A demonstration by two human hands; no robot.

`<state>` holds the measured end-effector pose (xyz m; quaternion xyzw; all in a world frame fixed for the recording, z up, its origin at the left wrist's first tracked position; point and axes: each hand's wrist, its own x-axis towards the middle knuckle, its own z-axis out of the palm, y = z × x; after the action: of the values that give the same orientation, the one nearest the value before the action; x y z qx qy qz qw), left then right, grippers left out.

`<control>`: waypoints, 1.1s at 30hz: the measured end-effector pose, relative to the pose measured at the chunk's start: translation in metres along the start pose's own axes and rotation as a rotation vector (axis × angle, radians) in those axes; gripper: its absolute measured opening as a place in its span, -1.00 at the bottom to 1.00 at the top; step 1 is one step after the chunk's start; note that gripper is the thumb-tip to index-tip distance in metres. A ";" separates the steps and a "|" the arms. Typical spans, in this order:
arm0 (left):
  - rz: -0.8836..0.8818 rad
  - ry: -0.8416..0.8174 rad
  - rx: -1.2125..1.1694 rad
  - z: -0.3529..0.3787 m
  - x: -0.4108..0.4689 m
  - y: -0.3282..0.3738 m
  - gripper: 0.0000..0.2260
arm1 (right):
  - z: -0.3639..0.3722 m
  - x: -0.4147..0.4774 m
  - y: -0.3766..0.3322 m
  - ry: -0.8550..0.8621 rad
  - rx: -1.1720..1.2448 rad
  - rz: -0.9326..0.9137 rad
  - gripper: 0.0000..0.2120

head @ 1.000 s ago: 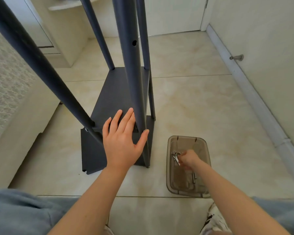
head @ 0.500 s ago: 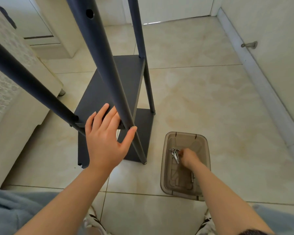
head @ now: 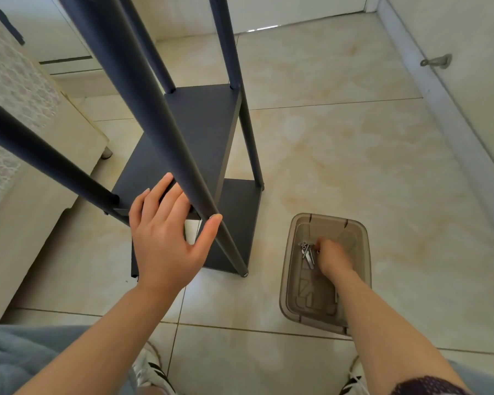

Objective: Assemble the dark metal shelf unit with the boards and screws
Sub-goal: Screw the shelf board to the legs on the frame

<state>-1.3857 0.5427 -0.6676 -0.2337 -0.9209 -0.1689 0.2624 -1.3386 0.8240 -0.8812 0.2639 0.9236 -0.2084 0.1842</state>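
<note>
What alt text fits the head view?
A person's left hand rests on the dark metal shelf unit at a board edge, while the right hand reaches among silver screws in a translucent brown plastic bin on the tiled floor.

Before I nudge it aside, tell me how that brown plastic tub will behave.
The brown plastic tub probably slides easily on the glossy tiles. It looks thin and light, holding few screws, which would likely rattle about.

A home room: cream floor tiles [head: 340,166], wall doorstop [head: 437,61], lace-covered furniture [head: 15,89].
</note>
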 end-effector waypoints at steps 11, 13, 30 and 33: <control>-0.014 -0.015 0.001 -0.001 0.001 0.002 -0.49 | -0.014 0.007 0.008 0.044 -0.229 -0.003 -0.78; -0.013 -0.018 -0.001 0.000 0.002 0.002 -0.51 | -0.018 0.007 0.009 0.045 -0.217 0.004 -0.78; -0.030 -0.086 -0.002 -0.001 0.002 -0.004 -0.46 | -0.073 -0.037 -0.039 0.081 0.172 -0.037 -0.77; -0.038 -0.127 0.009 -0.005 0.002 -0.003 -0.42 | -0.087 -0.052 -0.062 0.095 0.317 -0.099 -0.77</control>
<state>-1.3867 0.5385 -0.6628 -0.2254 -0.9406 -0.1545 0.2014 -1.3520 0.7969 -0.7660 0.2533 0.8986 -0.3478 0.0858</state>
